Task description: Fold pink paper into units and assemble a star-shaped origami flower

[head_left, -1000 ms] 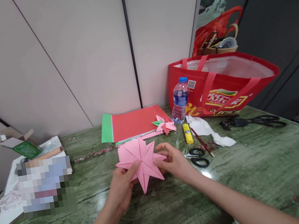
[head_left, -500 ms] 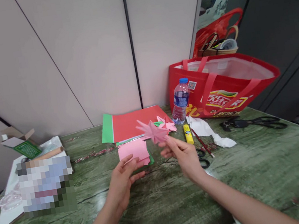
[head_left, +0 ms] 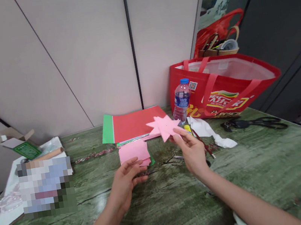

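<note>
A pink paper star [head_left: 164, 125] with several points is pinched by one tip in my right hand [head_left: 193, 153], raised above the table. Its flat face is toward me. My left hand [head_left: 126, 179] has its fingers apart at the near edge of a stack of pink paper squares [head_left: 134, 151]; whether the fingertips touch the stack I cannot tell. A green edge [head_left: 152, 158] shows at the stack's right side. Behind the star lie large red and green sheets [head_left: 135, 123], partly covered by it.
A water bottle [head_left: 181, 102] and a red shopping bag [head_left: 215, 90] stand at the back right. Near my right hand are a yellow glue stick [head_left: 188, 129], a pencil [head_left: 208, 149], white tissue [head_left: 213, 133] and black scissors [head_left: 266, 121]. An open green box [head_left: 26, 149] stands left.
The pink star has been turned and moved slightly right, so it now faces me flat. It hides the folded pink and green paper pieces seen before. My left hand has barely moved.
</note>
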The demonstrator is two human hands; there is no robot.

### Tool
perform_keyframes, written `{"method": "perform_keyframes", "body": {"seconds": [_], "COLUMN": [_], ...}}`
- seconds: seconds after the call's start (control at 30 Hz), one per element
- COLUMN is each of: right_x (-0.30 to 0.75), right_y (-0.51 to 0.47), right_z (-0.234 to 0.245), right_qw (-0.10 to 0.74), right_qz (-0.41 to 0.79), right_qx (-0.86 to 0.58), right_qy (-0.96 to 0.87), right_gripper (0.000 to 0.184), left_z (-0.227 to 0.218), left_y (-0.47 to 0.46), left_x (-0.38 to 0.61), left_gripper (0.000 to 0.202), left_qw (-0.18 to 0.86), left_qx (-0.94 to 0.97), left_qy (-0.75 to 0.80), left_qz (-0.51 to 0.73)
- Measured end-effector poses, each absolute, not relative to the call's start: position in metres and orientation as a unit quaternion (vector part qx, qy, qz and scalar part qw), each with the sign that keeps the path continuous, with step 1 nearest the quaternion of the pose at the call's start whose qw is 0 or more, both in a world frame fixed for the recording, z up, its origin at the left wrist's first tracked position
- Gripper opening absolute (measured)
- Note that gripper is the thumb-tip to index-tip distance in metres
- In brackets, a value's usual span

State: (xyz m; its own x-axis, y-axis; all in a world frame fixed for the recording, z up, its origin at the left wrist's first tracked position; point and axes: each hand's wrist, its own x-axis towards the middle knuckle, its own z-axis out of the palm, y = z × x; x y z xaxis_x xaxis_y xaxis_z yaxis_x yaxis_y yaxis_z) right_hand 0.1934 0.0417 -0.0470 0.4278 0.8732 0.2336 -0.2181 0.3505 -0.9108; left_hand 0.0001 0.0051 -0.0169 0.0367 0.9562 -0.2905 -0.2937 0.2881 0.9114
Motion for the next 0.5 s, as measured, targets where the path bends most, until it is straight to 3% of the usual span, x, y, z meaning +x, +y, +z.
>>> {"method": "perform_keyframes", "body": {"seconds": [0.2, 0.33, 0.5], "right_x": [0.191, 0.196, 0.201], "right_y": [0.042, 0.046, 0.051], "right_z": [-0.058, -0.061, -0.062], "right_qw": [0.597, 0.617, 0.659], "right_qz": [0.423, 0.408, 0.443], "right_qx": [-0.483, -0.503, -0.49], "right_qy": [-0.481, -0.447, -0.36], "right_gripper": [0.01, 0.013, 0.027], "left_z": [-0.019, -0.02, -0.024], "left_y": [0.008, 0.013, 0.022], "left_x": [-0.002, -0.008, -0.018], "left_gripper": [0.032, 0.027, 0.023], "left_qw": [0.6, 0.508, 0.319], "left_qx": [0.357, 0.424, 0.557], "left_qy": [0.511, 0.535, 0.57], "left_qz": [0.501, 0.526, 0.513]}}
